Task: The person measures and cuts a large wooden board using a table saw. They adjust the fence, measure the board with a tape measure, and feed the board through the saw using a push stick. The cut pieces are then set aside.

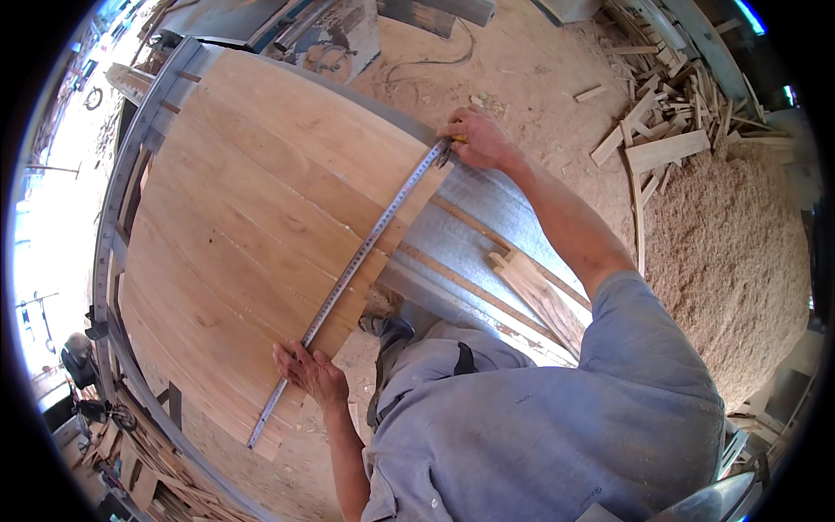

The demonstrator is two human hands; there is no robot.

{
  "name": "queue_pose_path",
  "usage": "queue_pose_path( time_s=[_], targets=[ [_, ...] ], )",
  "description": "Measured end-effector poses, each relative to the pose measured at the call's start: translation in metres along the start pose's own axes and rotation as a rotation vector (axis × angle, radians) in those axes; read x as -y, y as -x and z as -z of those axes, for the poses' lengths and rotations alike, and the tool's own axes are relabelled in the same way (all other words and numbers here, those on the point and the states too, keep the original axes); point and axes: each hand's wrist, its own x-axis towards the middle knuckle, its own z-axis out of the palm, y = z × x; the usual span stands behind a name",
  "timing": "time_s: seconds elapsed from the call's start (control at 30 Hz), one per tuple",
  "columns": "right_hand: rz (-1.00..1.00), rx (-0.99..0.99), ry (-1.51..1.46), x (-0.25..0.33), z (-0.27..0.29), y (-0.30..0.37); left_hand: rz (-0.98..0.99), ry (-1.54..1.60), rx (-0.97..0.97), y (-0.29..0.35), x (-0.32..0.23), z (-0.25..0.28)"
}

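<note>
A tape measure's white blade (352, 261) lies slantwise across a panel of joined wooden boards (252, 209). At the panel's far right corner, my right hand (478, 137) is closed around the tape's case, of which only a bit of yellow and black shows. Nearer to me, my left hand (313, 376) holds the blade against the boards close to the panel's near edge, its fingers bent over it. The blade's free end runs on past this hand to the panel's lower corner.
The panel rests on a metal frame with a curved-looking rail (109, 217) along its left. Grey metal sheet (474, 222) and loose wood pieces (544, 296) lie right of it. Beyond are a heap of offcuts (665, 139) and a sawdust pile (726, 261).
</note>
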Motion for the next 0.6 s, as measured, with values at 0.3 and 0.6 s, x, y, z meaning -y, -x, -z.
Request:
queue_pose_path(
  time_s=[0.3,0.6],
  targets=[
    [-0.010,-0.011,0.050,-0.0010,-0.0026,0.0025,-0.005,-0.010,0.003,-0.0012,0.0003,0.0001],
    [-0.037,0.003,0.101,0.0081,0.0018,0.0050,0.005,-0.021,0.017,-0.0003,0.0007,0.0002]
  ],
)
